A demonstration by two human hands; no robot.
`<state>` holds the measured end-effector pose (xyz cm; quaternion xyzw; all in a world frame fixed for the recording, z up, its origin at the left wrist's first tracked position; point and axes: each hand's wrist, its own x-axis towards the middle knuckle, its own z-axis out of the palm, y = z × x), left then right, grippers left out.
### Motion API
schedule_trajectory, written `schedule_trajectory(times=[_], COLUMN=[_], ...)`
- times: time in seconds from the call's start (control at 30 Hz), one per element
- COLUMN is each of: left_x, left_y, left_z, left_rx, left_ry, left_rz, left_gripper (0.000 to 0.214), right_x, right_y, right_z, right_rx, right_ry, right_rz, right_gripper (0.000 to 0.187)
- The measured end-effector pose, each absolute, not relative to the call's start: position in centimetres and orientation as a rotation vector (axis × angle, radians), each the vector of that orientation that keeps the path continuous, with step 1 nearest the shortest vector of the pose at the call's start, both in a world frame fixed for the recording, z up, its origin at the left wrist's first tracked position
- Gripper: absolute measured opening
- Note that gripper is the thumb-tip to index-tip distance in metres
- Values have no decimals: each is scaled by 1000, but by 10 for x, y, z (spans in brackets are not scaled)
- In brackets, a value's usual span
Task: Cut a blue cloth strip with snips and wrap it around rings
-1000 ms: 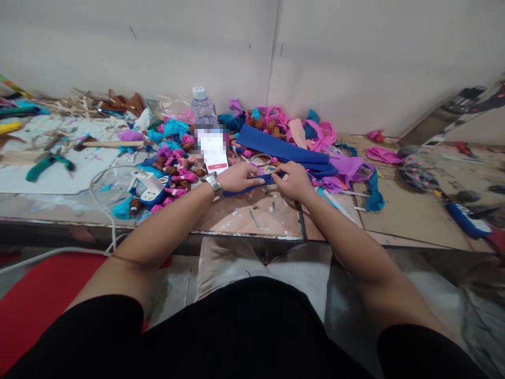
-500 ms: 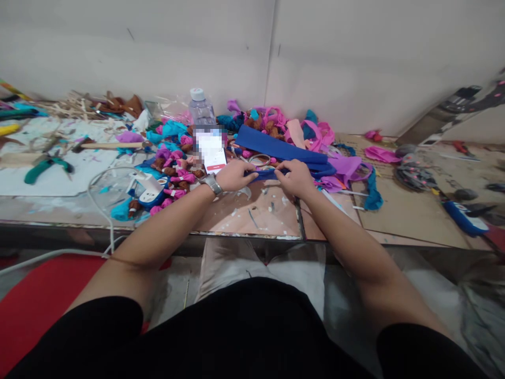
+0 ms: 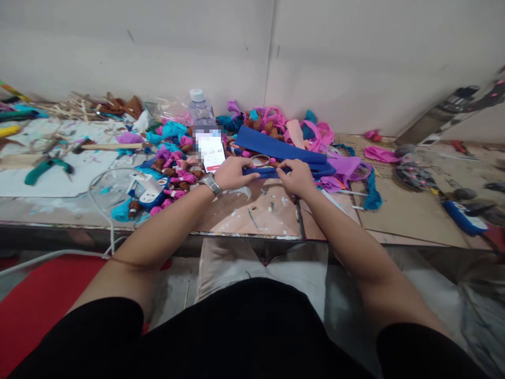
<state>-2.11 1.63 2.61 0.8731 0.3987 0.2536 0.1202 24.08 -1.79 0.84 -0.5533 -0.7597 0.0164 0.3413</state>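
A person's 2 bare hands draw a narrow blue strip (image 3: 266, 172) between them at a cluttered work surface (image 3: 262, 217), midway along its length and set back from the front edge. The left hand (image 3: 233, 175), below a metal watch (image 3: 211, 184), pinches the strip's left end between thumb and fingers; the right hand (image 3: 296, 178) grips it farther along, fingertips closed on the cloth. Just beyond, toward the back edge, lie a pale ring (image 3: 261, 160) and a wider blue band (image 3: 280, 145). A lit phone (image 3: 215, 152) rests just past the left hand, with a clear bottle (image 3: 201, 111) near the back edge behind it. Green-handled pliers (image 3: 38, 171) sit well to the left. The strip looks like thin fabric: probably light, soft and limp, not fragile, perhaps a little slippery. It likely handles best pinched near both ends, thumbs on top, under slight tension so the folds stay flat.
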Motion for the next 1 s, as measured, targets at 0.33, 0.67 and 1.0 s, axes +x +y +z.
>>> schedule_trajectory(times=[0.33,0.67,1.0], left_x=[-19,-16,-16], left_y=[14,10,8], left_z=[27,26,28], left_rx=[2533,2564,2456], left_ry=[1116,1051,770], left_rz=[697,703,552], left_gripper=[24,38,33], right_x=[240,237,223], right_y=[-18,-20,-32], right_z=[7,6,8], right_rx=[-1413,-1315,-1070], right_ry=[-1990,-2090,-2238], right_rz=[41,81,223], right_gripper=[17,18,20])
